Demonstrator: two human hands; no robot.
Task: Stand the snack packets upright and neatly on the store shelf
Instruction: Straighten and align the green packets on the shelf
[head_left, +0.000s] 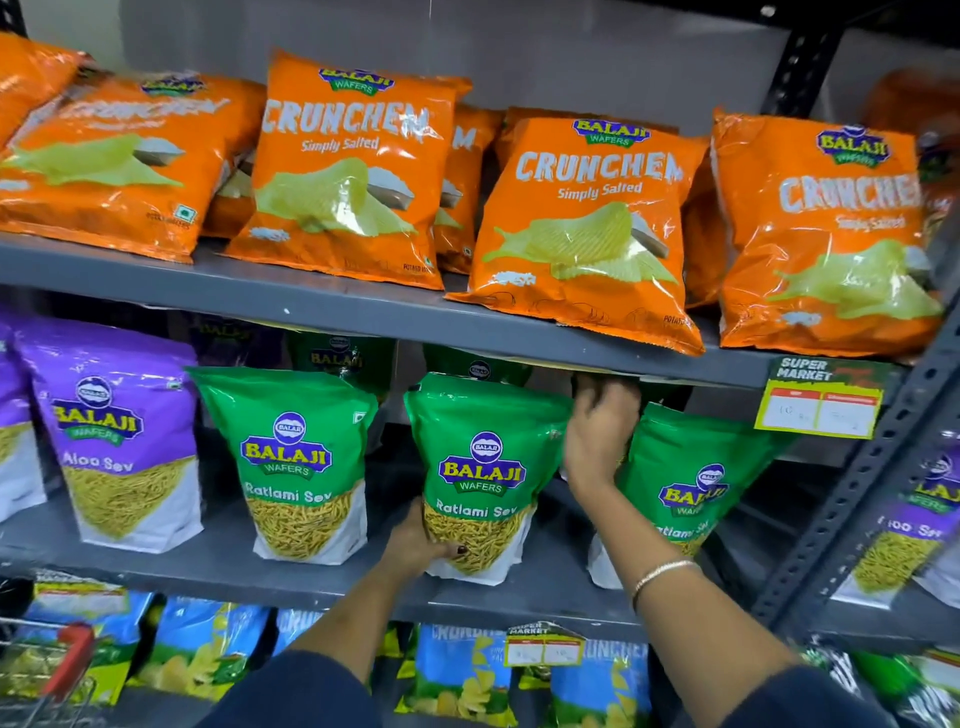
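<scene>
Three green Ratlami Sev packets stand on the middle shelf (218, 566). The middle packet (483, 467) is upright, and my left hand (415, 545) grips its lower left corner. My right hand (597, 436) is raised in the gap between that packet and the right green packet (696, 467), which leans a little. Its fingers curl up under the shelf above, by the middle packet's top right corner; what they hold is hidden. The left green packet (291, 467) stands alone. More green packets sit behind in shadow.
Purple Aloo Sev packets (114, 431) stand at the left. Orange Crunchem bags (587, 228) lean on the upper shelf (363, 306). Blue bags (462, 675) fill the bottom shelf. A price tag (821, 400) hangs at the right by the perforated upright (857, 493). A red-handled trolley (57, 670) is at the lower left.
</scene>
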